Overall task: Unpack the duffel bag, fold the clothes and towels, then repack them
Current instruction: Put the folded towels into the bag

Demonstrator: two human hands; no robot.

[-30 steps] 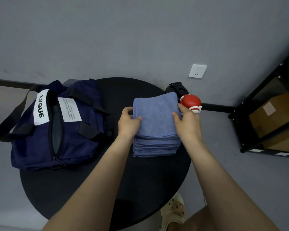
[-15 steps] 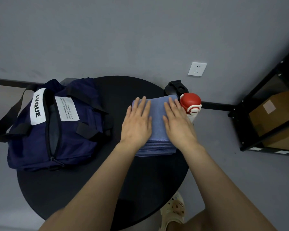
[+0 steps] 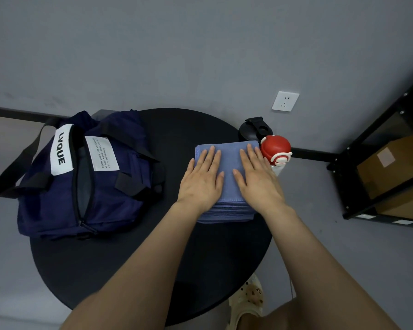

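Navy duffel bag (image 3: 81, 177) on the left side of a round black table (image 3: 153, 253), lying on its side, top zipper open along most of its length, dark lining inside and nothing readable of the contents. White strip label on the bag (image 3: 61, 152) printed "LVQUE" in black capitals, running lengthwise; beside it a second white patch (image 3: 102, 155) with several lines of small black print, too fine to read. Black strap looped off the bag's left end, past the table edge. Stack of folded blue towels (image 3: 228, 179) on the right part of the table, well apart from the bag, layered edges visible at the near side, exact count unclear. Left hand (image 3: 202, 181) and right hand (image 3: 256, 181) flat on top of the stack, palms down, fingers extended and together, gripping nothing, just pressing. Red-capped bottle (image 3: 275, 151) just beside the stack's far right corner, body mostly hidden behind the right hand. Black lidded bottle (image 3: 254, 128) behind the towels, lower part hidden. White wall socket (image 3: 285, 101) above. Black shelf with cardboard boxes (image 3: 391, 172) at right, cut off by the frame edge; box label blank or illegible.
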